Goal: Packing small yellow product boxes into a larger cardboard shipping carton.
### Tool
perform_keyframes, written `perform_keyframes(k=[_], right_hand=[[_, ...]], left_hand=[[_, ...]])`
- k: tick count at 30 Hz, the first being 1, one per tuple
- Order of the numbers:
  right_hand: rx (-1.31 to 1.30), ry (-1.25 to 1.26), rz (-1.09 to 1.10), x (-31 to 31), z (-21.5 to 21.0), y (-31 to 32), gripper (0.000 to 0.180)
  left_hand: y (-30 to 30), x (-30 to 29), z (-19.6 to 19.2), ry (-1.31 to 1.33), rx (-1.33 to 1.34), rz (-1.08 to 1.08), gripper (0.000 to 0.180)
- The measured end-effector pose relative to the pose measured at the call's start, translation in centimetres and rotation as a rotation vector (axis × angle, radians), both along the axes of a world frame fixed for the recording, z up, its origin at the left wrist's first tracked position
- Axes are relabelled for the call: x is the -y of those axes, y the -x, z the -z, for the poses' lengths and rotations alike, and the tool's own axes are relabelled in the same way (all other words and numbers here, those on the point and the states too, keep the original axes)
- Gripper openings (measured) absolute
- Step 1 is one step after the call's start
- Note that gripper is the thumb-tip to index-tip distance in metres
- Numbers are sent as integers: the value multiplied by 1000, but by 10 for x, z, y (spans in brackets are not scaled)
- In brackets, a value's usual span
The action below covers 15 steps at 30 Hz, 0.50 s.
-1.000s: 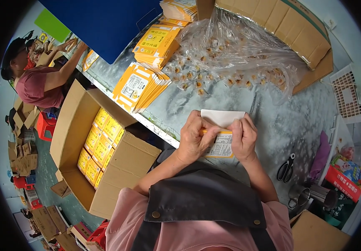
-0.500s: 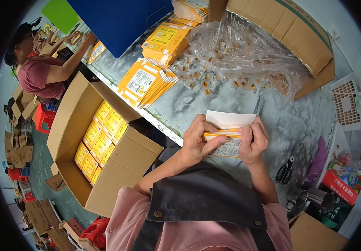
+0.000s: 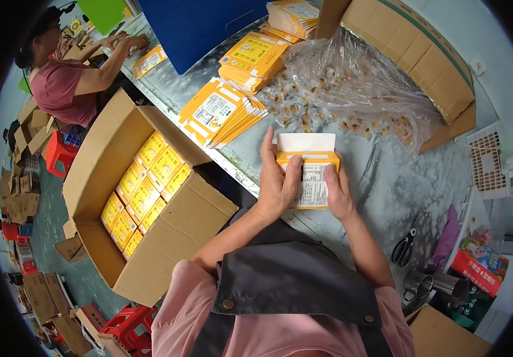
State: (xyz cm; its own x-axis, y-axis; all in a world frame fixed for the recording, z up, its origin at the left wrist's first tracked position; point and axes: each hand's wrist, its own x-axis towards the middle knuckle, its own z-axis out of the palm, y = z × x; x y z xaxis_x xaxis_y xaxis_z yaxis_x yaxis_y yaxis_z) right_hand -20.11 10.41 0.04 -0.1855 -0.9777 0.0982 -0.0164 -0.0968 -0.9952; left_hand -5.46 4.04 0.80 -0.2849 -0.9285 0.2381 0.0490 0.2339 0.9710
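A small yellow and white carton (image 3: 311,178) stands on the grey table (image 3: 387,184) in front of me, its white top flap raised. My left hand (image 3: 277,184) grips its left side with the thumb across the front. My right hand (image 3: 337,193) holds its right side. Just beyond lies a clear plastic sheet with several small wrapped pieces (image 3: 340,101). Left of it sits a fanned stack of flat yellow cartons (image 3: 221,113).
An open cardboard box (image 3: 143,190) with rows of yellow cartons stands below the table's left edge. More flat carton stacks (image 3: 253,56) and a large cardboard box (image 3: 417,53) lie behind. Scissors (image 3: 403,247) and metal cups (image 3: 438,285) are at right. Another person (image 3: 69,77) works at far left.
The carton went from lying nearly flat under both hands to standing squared up with its white flap raised. My hands shifted to its two sides.
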Motion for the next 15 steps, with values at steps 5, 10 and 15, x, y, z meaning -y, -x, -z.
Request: perform_keyframes(k=[5, 10, 15], right_hand=[[-21, -38, 106, 5, 2, -21, 44], [626, -362, 64, 43, 7, -17, 43], [868, -716, -375, 71, 1, -35, 74]], left_hand=[[-11, 8, 6, -49, -124, -129, 63], [-53, 21, 7, -442, -324, 75, 59], [-134, 40, 3, 415, 341, -141, 72]])
